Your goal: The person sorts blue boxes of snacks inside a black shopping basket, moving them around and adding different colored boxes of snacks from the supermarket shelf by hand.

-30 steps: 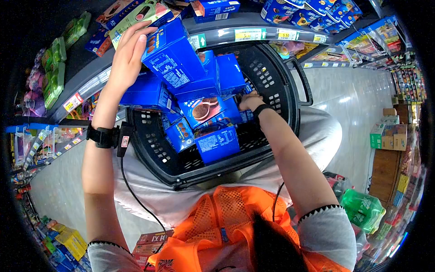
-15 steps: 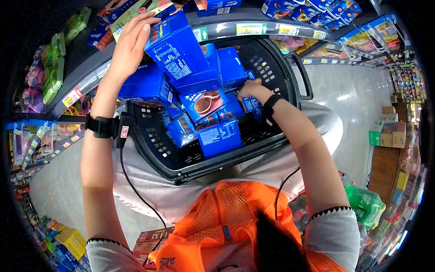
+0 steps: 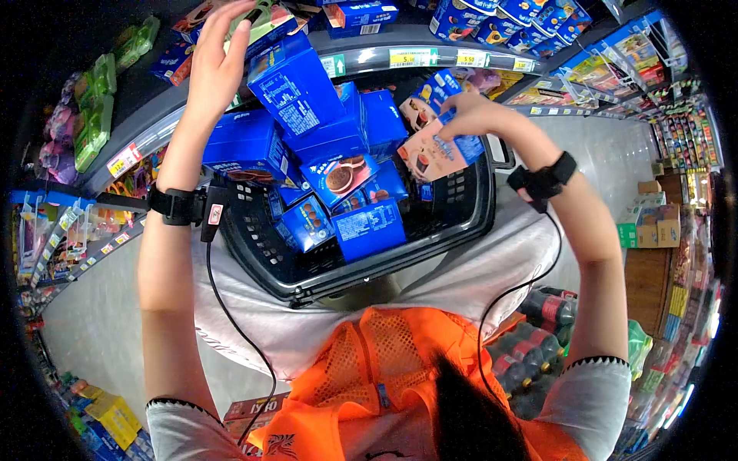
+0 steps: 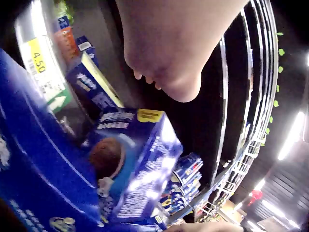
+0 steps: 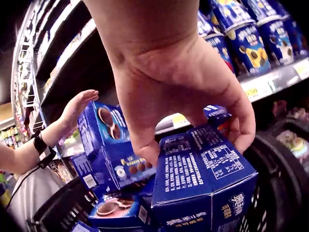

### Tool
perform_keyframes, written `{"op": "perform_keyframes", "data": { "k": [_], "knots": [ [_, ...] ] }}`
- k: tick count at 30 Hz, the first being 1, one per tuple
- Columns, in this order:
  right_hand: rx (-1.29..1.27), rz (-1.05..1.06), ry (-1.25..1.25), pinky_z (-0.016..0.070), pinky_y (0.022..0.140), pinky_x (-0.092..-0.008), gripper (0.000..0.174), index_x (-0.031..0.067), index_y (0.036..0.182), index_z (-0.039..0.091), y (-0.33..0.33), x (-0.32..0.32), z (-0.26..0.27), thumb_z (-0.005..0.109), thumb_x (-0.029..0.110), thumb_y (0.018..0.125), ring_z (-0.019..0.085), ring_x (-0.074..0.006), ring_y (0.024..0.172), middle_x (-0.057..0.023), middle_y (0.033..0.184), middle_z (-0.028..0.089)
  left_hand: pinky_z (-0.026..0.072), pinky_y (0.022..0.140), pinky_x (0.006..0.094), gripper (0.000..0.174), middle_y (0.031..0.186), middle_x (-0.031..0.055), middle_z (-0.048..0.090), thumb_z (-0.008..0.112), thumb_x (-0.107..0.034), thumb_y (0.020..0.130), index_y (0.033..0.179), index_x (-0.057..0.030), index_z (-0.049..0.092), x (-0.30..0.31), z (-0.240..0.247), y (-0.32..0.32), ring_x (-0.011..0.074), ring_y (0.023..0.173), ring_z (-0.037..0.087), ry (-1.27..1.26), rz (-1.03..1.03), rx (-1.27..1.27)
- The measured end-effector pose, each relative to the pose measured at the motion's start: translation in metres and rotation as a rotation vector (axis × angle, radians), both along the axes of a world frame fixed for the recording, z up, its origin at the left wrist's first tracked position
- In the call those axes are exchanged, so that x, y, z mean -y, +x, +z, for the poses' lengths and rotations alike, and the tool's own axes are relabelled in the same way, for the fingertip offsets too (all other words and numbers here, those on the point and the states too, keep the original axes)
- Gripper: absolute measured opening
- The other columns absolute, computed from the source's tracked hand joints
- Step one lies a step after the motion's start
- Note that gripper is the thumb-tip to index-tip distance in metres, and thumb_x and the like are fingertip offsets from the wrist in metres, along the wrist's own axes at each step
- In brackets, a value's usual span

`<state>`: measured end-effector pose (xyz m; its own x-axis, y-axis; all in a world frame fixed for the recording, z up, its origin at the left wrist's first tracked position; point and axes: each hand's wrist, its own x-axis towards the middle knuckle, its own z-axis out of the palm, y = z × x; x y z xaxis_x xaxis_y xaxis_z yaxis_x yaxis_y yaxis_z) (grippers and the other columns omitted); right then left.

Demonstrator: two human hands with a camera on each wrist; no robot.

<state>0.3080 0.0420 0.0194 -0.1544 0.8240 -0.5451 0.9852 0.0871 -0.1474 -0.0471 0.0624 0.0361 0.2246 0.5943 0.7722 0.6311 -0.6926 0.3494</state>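
My right hand (image 3: 480, 117) grips a pair of blue-and-pink biscuit boxes (image 3: 437, 157) over the back right of a black basket (image 3: 330, 286). In the right wrist view, thumb and fingers span these two boxes, which lie side by side with their printed text facing up. Several more blue biscuit boxes (image 3: 369, 230) are piled in the basket, some rising above its rim. On top of the pile a blue box (image 3: 292, 92) stands tilted. My left hand (image 3: 217, 73) is raised beside that box at the shelf edge, its fingers extended and holding nothing.
Behind the basket runs a shelf with price tags (image 3: 413, 58), blue tubs (image 3: 492, 27) and boxes. Green packs (image 3: 94, 127) lie at the shelf's left. Dark soda bottles (image 3: 530, 353) stand by my right side, and cartons (image 3: 653, 227) farther right.
My right hand has come up out of the basket's right side, bringing the pair of biscuit boxes with it. The left hand has shifted slightly up, away from the tilted box.
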Motion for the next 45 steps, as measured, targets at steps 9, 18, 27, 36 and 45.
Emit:
{"op": "perform_keyframes", "data": {
  "k": [9, 18, 27, 36, 45],
  "knots": [
    [0.101, 0.323, 0.266, 0.0415, 0.087, -0.0338, 0.062, 0.0089, 0.111, 0.056, -0.034, 0.057, 0.142, 0.07, 0.017, 0.051, 0.048, -0.0372, 0.101, -0.0221, 0.11, 0.043, 0.0313, 0.101, 0.0354, 0.064, 0.13, 0.0122, 0.041, 0.063, -0.015, 0.076, 0.131, -0.0071, 0.033, 0.05, 0.024, 0.079, 0.0244, 0.121, 0.04, -0.135, -0.327, -0.041],
    [-0.034, 0.574, 0.213, 0.0435, 0.086, -0.0328, 0.065, 0.01, 0.114, 0.053, -0.08, 0.075, 0.177, 0.072, 0.008, 0.052, 0.049, -0.0342, 0.106, -0.021, 0.125, 0.037, 0.0475, 0.072, 0.0286, 0.048, 0.092, 0.0156, 0.061, 0.069, -0.028, 0.075, 0.107, 0.0034, 0.051, 0.046, 0.017, 0.078, 0.0171, 0.082, 0.06, -0.47, -0.483, 0.197],
    [-0.707, 0.024, 0.086, 0.0464, 0.073, -0.0247, 0.059, -0.003, 0.118, 0.048, -0.037, 0.05, 0.169, 0.064, 0.01, 0.062, 0.056, -0.0133, 0.083, -0.0082, 0.094, 0.059, 0.0443, 0.091, 0.0373, 0.034, 0.117, 0.0115, 0.053, 0.041, -0.019, 0.091, 0.118, 0.001, 0.043, 0.012, 0.022, 0.002, 0.022, 0.108, 0.052, -0.642, -0.555, 1.389],
    [-1.944, -0.569, -0.241, 0.0472, 0.079, -0.0389, 0.054, 0.0034, 0.122, 0.045, -0.014, 0.045, 0.034, 0.048, 0.037, 0.079, 0.057, -0.024, 0.094, -0.0121, 0.112, 0.056, 0.0419, 0.092, 0.0417, 0.026, 0.112, 0.0092, 0.051, 0.049, -0.014, 0.089, 0.113, -0.0035, 0.043, 0.021, 0.009, -0.035, 0.0212, 0.104, 0.05, -0.532, -0.504, 1.475],
    [-2.154, -0.704, -0.571, 0.0481, 0.075, -0.0363, 0.047, 0.0074, 0.116, 0.048, -0.021, 0.027, -0.013, 0.05, 0.039, 0.083, 0.054, -0.0272, 0.094, -0.0119, 0.114, 0.053, 0.0371, 0.099, 0.0432, 0.04, 0.126, 0.0212, 0.039, 0.035, -0.022, 0.094, 0.122, 0.0066, 0.031, -0.018, 0.003, -0.07, 0.0303, 0.117, 0.042, -0.677, -0.55, 1.753]
  ]
}}
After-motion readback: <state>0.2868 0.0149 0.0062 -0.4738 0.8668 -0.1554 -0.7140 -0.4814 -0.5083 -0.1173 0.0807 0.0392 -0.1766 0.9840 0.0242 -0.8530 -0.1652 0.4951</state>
